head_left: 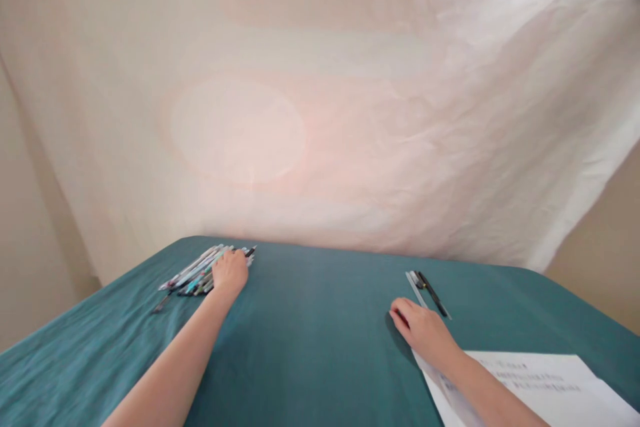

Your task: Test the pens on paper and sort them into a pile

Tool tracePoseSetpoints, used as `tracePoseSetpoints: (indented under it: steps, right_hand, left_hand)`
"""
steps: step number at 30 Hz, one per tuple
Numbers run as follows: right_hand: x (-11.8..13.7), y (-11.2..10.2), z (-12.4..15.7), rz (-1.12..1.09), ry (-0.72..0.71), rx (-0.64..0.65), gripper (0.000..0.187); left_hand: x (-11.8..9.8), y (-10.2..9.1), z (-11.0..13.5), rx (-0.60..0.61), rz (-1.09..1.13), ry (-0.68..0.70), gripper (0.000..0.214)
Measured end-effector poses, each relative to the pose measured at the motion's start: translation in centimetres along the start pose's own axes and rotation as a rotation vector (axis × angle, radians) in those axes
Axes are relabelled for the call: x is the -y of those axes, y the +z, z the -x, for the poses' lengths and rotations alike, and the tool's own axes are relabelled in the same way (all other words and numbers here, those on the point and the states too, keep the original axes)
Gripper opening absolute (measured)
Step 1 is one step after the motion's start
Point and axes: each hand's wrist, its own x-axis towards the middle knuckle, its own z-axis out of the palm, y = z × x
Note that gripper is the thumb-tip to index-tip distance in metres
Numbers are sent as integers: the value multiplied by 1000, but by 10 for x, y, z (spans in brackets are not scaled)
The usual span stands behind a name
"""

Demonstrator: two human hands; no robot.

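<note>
At the far left of the table, my left hand (pixel 231 271) lies on a pile of pens and markers (pixel 197 271), its fingers closed and partly hidden. A black pen (pixel 251 251) with a pale tip sticks out past these fingers. My right hand (pixel 419 327) rests loosely curled at the right, with a gap between thumb and fingers and nothing seen in it. Just beyond it lie a clear ruler-like strip (pixel 415 288) and a black pen with a gold band (pixel 432 293). White paper sheets (pixel 555 403) with blurred lettering lie under my right forearm.
A dark green cloth (pixel 320 333) covers the table. One thin dark pen (pixel 162 304) lies at the near left edge of the pile. Behind the table hangs a pale, wrinkled sheet (pixel 350 147), which reaches down to its far edge.
</note>
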Motion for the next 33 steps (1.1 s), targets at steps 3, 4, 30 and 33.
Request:
tracePoseSetpoints:
  steps: [3,4,30,33]
  right_hand:
    - [0,-1,-1,11,5,-5,16]
    - [0,-1,-1,14,8,-6,16]
    - [13,-7,-12,-1116,372,169,41]
    - [12,-7,-11,-1184,423,157,45]
  left_hand:
    - [-20,-5,-7,33,117,114,32]
    - [-31,-7,-7,57,175,163,32]
    - [-217,64,126,858,2023,-86,25]
    - [-215,66,122,852,2049,-141,26]
